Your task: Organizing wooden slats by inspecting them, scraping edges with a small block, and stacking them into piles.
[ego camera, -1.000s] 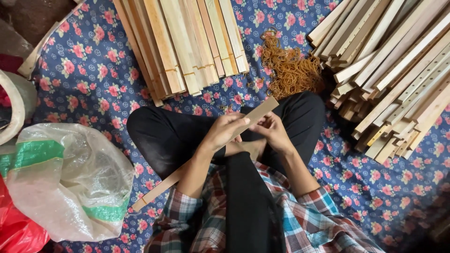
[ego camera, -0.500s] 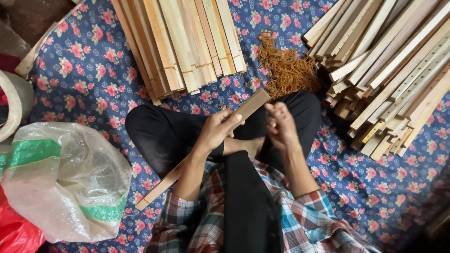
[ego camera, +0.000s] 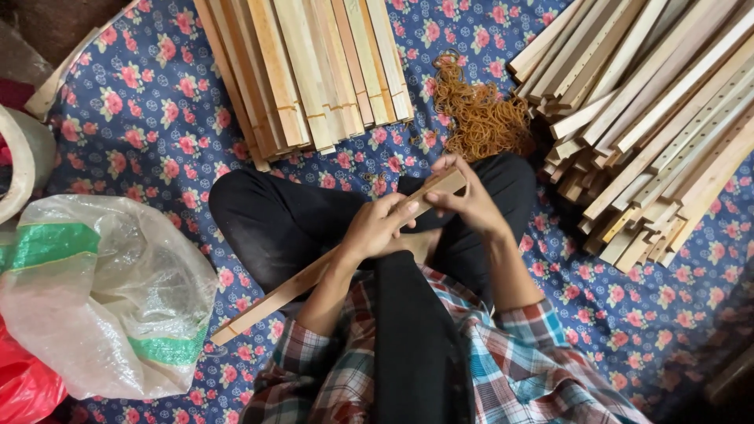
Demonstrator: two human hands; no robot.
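Observation:
I sit cross-legged in black trousers on a blue floral cloth [ego camera: 157, 118]. A long wooden slat [ego camera: 275, 297] lies slanted across my lap, its low end at the left. My left hand [ego camera: 378, 228] grips the slat near its upper end. My right hand [ego camera: 470, 202] holds that upper tip with the fingers wrapped over it. A tangle of orange-brown rubber bands [ego camera: 481, 119] lies just beyond my hands.
A banded bundle of slats [ego camera: 310, 71] lies at the top centre. A loose heap of slats [ego camera: 652, 133] fills the right. A translucent sack with green stripes [ego camera: 102, 298] and a red bag [ego camera: 23, 389] sit at the left.
My right hand has come back from beside the rubber bands onto the slat's upper tip. The slat and both hands have shifted slightly down toward my lap.

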